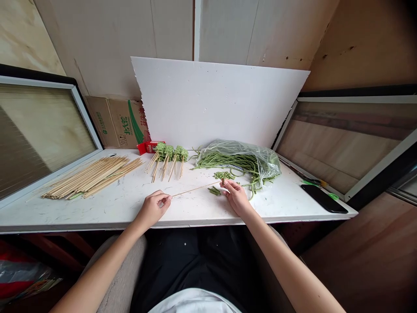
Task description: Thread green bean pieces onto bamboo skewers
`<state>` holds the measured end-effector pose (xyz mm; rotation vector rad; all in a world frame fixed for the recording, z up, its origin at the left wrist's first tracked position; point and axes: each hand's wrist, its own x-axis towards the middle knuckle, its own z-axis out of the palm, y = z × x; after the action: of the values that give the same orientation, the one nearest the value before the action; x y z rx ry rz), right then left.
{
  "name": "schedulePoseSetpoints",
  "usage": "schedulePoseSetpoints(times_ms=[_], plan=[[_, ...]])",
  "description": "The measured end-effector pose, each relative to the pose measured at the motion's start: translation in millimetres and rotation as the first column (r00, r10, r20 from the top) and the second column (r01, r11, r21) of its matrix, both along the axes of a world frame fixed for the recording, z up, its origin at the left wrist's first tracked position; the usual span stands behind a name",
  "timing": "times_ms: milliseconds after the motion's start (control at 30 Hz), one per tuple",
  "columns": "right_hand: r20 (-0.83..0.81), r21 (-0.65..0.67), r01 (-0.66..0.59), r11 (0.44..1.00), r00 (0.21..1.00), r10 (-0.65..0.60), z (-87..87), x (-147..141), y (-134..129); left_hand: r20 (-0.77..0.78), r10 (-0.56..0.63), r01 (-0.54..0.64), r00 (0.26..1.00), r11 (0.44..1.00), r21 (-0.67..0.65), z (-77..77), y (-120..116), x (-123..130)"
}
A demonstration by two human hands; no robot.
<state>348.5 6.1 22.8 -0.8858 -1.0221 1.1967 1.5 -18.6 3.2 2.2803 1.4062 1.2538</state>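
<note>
My left hand (155,208) is closed in a pinch on the near end of a thin bamboo skewer (195,189). The skewer slants up to the right, and its other end meets the fingertips of my right hand (235,195). Those fingers are pinched together at the tip, around what looks like a small piece of long bean, mostly hidden by them. Just beside my right hand lie a few cut bean pieces (214,190) and a small pile of shorter cut pieces (224,175). A clear plastic bag of long green beans (234,156) lies behind them.
Bundles of skewered beans (171,153) lie at the back, by a red box (146,147). Loose bamboo skewers (93,176) are spread at the left. A black phone (324,198) lies at the right edge. A white foam board (221,102) stands behind the white table (189,208).
</note>
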Motion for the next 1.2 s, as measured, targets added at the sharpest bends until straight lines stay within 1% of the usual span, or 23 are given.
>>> schedulePoseSetpoints(times_ms=[433, 633, 800, 1200], plan=[[-0.042, -0.015, 0.01, 1.0, 0.999, -0.01, 0.5, -1.1, 1.0, 0.0, 0.011, -0.011, 1.0, 1.0, 0.029, 1.6, -1.0, 0.7], [-0.066, -0.028, 0.032, 0.999, 0.997, -0.033, -2.2, -1.2, 3.4, 0.01, 0.016, -0.017, 1.0, 0.999, 0.035, 0.8, -0.9, 0.8], [-0.063, -0.018, 0.031, 0.999, 0.998, -0.032, -4.1, -1.0, 4.0, 0.008, 0.014, -0.014, 1.0, 0.999, 0.051, 0.4, -0.4, 0.6], [-0.052, -0.04, 0.046, 0.998, 0.998, -0.048, -6.0, -0.1, 5.2, 0.001, 0.011, -0.011, 1.0, 0.998, 0.066, -1.3, 0.9, 0.0]])
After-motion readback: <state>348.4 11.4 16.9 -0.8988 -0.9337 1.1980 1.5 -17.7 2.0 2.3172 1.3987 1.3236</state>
